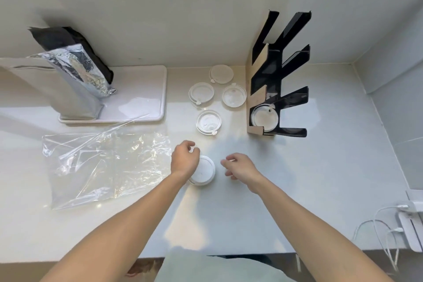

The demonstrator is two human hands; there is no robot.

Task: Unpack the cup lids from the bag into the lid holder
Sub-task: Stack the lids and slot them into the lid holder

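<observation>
A white stack of cup lids point(204, 171) sits low on the counter, its left side hidden under my left hand point(185, 159). That hand's fingers are curled over the stack's far edge, with a small white tab at the fingertips. My right hand point(240, 167) hovers just right of the stack, fingers loosely curled, holding nothing I can make out. Several clear lids lie loose farther back, such as a lid point(208, 122) and another lid point(234, 96). The black lid holder point(274, 71) stands at the right, with one lid point(265, 119) in its bottom slot. The clear plastic bag point(107, 162) lies flat to the left.
A white tray point(146, 103) at the back left carries a foil pouch point(75, 75) and a black pouch point(59, 39). A power strip with white cables point(407, 215) lies at the right edge. A wall rises behind the counter and at the far right.
</observation>
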